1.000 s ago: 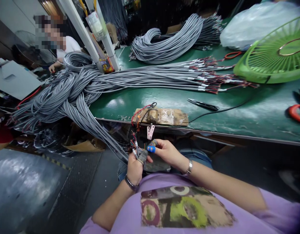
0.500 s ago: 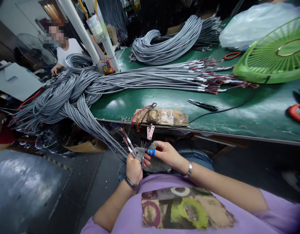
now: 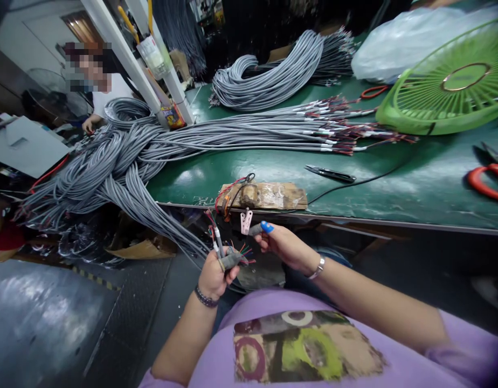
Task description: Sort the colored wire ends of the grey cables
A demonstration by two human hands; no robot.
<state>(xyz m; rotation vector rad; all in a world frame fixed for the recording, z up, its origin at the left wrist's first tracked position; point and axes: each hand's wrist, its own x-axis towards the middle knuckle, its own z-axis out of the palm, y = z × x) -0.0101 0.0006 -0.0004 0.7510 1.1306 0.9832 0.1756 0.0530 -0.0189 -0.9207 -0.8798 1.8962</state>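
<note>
My left hand is closed around several grey cables, whose stripped ends and coloured wires fan out past the fingers. A grey covering wraps its thumb. To the right, apart from those wires, my right hand is held with thumb and forefinger pressed together; whether anything is between them is hidden. Blue tape covers its thumb, and a grey sleeve covers its forefinger. That fingertip is close beside a pink clip at the bench edge; contact between them cannot be made out.
A worn wooden block sits at the front edge of the green bench. Black snips, red-handled scissors and a green fan are to its right. Long grey cable bundles lie behind. Another person is at the far left.
My right hand has come away from the left, moving up beside the pink clip. My left hand keeps its cables, shifted slightly left, and the coloured wire ends now show more.
</note>
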